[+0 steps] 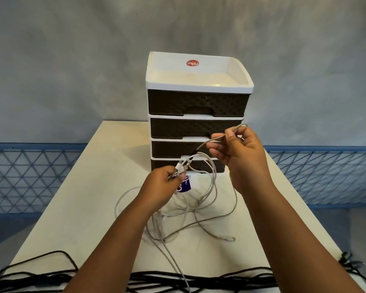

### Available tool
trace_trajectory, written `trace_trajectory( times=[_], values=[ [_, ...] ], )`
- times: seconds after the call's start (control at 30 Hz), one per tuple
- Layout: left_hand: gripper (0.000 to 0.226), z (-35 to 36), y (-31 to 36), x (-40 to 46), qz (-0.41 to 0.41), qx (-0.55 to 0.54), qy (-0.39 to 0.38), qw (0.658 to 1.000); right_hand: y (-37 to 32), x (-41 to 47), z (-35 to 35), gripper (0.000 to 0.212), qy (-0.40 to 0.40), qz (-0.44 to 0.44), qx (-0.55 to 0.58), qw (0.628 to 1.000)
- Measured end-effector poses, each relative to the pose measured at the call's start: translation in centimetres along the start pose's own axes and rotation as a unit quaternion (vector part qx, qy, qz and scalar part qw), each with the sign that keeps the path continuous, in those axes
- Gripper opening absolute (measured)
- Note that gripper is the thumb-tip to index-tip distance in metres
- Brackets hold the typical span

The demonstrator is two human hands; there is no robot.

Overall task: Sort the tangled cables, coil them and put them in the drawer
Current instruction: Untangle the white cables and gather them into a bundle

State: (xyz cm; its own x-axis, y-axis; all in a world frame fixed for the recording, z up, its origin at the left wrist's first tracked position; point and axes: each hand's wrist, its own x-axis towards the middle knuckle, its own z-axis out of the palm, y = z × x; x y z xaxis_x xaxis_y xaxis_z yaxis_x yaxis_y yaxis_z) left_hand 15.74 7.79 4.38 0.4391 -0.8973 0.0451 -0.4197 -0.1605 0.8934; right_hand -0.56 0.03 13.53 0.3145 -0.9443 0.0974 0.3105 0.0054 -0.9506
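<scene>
Looking down from head height, the view takes in a pale table [89, 208] with a person's two bare arms reaching forward over it. Along the near edge, starting at far left, a mass of black cables [40, 278] lies in loose loops and runs across to the right corner, not yet sorted. Moving inward, the left hand [164, 182] is raised just above the table, its fingers curled and pinched on a small bundle of white plugs and cord ends, seemingly to anchor that end of the tangle. A purple tag [185, 183] hangs right beside this hand. Below and between the hands, the white cables [190, 208] droop in crossed loops onto the table, and one loose plug [228, 237] rests on the surface nearer the right arm. Behind the hands, at the table's far middle, stands a drawer unit [199, 102] with a white top tray and four dark woven-look drawers, all appearing closed, so nothing is stored yet. Further right, the right hand [239, 149] is held higher, in front of the lower drawers, thumb and fingers clamped on a single greyish cord [217, 139] that stretches tautly down toward the left hand; this looks like one strand being drawn free from the knot. Sorting seems to be at an early stage.
</scene>
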Motion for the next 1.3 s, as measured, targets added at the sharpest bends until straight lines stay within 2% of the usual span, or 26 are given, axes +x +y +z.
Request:
trace_trajectory(
  times=[0.1, 0.2, 0.33, 0.4, 0.5, 0.53, 0.57, 0.67, 0.7, 0.8, 0.97, 1.07, 1.13, 1.2, 1.3],
  values=[
    [0.015, 0.4, 1.0, -0.6, 0.046, -0.075, 0.01, 0.996, 0.2, -0.3, 0.0, 0.008, -0.005, 0.015, 0.003, 1.0],
    [0.019, 0.6, 1.1, -0.6, 0.059, -0.038, -0.014, 0.997, 0.2, -0.8, -0.2, 0.007, 0.014, 0.058, 0.075, 0.995],
    [0.033, 0.3, 1.0, -0.2, -0.023, 0.023, -0.053, 0.998, -1.2, -1.5, -0.9, 0.009, 0.02, 0.066, 0.201, 0.977],
    [0.039, -0.4, 1.5, -0.5, -0.048, -0.059, -0.073, 0.994, -2.4, -2.0, -1.3, 0.01, 0.019, 0.053, 0.203, 0.978],
    [0.068, -1.8, 2.9, -1.5, -0.048, -0.279, -0.111, 0.953, -4.4, -2.6, -1.7, 0.015, 0.003, 0.043, 0.208, 0.977],
    [0.074, -2.2, 3.5, -1.9, -0.038, -0.307, -0.11, 0.945, -5.2, -2.9, -1.9, 0.016, -0.005, 0.039, 0.207, 0.978],
    [0.07, -2.6, 4.2, -2.4, -0.029, -0.315, -0.1, 0.943, -6.0, -3.2, -2.2, 0.015, -0.015, 0.031, 0.2, 0.979],
    [0.034, -3.7, 6.3, -4.0, -0.015, -0.313, -0.055, 0.948, -8.9, -4.6, -2.9, 0.012, -0.06, -0.009, 0.151, 0.987],
    [0.03, -4.1, 7.0, -4.6, -0.006, -0.331, -0.049, 0.943, -9.9, -5.2, -3.2, 0.01, -0.079, -0.027, 0.134, 0.988],
    [0.03, -4.9, 8.9, -6.9, 0.022, -0.367, -0.042, 0.929, -12.5, -7.1, -4.3, 0.01, -0.133, -0.061, 0.105, 0.984],
    [0.031, -3.5, 12.9, -11.0, 0.061, -0.388, -0.05, 0.918, -15.4, -10.7, -6.2, 0.014, -0.228, -0.054, 0.097, 0.967],
    [0.032, -2.2, 14.7, -13.5, 0.063, -0.392, -0.066, 0.915, -15.6, -12.5, -7.8, 0.016, -0.27, -0.078, -0.012, 0.96],
    [0.032, -1.5, 15.0, -15.0, 0.062, -0.399, -0.064, 0.913, -14.4, -13.4, -9.2, 0.018, -0.261, -0.077, -0.119, 0.955],
    [0.035, -0.9, 14.9, -16.8, 0.065, -0.443, -0.06, 0.892, -12.5, -14.3, -10.7, 0.019, -0.23, -0.071, -0.222, 0.945],
    [0.042, -0.6, 14.7, -19.6, 0.159, -0.547, -0.055, 0.82, -10.1, -16.2, -12.4, 0.023, -0.212, -0.075, -0.283, 0.933]
  ],
)
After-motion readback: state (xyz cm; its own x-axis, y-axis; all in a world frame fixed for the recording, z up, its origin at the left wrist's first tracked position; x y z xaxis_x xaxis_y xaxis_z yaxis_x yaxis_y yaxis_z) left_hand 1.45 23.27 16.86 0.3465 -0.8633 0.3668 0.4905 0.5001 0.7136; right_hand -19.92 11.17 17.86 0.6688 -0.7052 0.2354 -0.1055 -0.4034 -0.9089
